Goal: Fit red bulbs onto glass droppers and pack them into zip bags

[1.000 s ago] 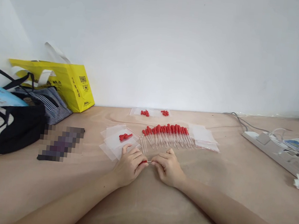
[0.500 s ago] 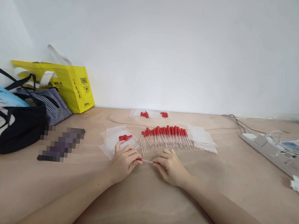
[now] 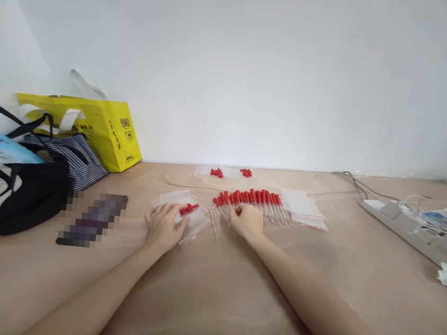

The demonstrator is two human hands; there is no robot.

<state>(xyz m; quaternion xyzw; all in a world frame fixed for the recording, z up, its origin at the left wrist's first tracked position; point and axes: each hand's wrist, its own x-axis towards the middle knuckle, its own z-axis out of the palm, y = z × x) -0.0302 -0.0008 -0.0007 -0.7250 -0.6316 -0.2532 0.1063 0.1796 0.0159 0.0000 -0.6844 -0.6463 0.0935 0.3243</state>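
Several glass droppers (image 3: 273, 210) with red rubber bulbs lie side by side in a fanned row. My right hand (image 3: 249, 221) is over the left part of this row, its fingers closed at the bulb end of a dropper that the hand mostly hides. Thin clear glass tubes (image 3: 214, 222) without bulbs lie just left of it. My left hand (image 3: 164, 226) rests with fingers spread on a pile of clear zip bags (image 3: 197, 226). A few loose red rubber bulbs (image 3: 189, 208) lie on those bags, close to its fingertips.
More zip bags (image 3: 303, 205) lie right of the row. Farther back is a clear bag with red bulbs (image 3: 217, 172). A power strip (image 3: 404, 229) with cables stands right; a yellow bag (image 3: 121, 135), a striped pouch (image 3: 84, 161) and a black bag (image 3: 46, 186) stand left.
Both hands held one dropper between them in front of the row. They have parted: the right moved forward to the row, the left moved left onto the bags and opened.
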